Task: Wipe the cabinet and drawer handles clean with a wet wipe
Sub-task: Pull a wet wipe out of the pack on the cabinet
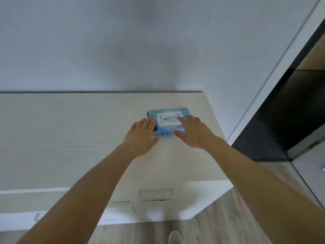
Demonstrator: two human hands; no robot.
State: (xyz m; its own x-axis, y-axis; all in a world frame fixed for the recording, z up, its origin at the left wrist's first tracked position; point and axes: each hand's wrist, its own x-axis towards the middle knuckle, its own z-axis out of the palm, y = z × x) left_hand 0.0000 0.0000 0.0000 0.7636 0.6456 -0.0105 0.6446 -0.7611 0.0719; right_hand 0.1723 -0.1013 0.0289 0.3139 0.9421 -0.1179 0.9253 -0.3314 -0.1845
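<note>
Wipes (168, 121) sit in their pack near the right end of the cabinet top (70, 138), lid closed. My left hand (140, 136) and right hand (193, 132) lie on it, fingers straight. Lifting the lid one-handed could drag the light pack off the edge.

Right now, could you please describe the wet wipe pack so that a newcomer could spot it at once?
Look at the pale wood cabinet top against the grey wall. Towards its right rear lies the wet wipe pack, between the left hand and right hand. It is light blue, with a white flip lid.
</note>
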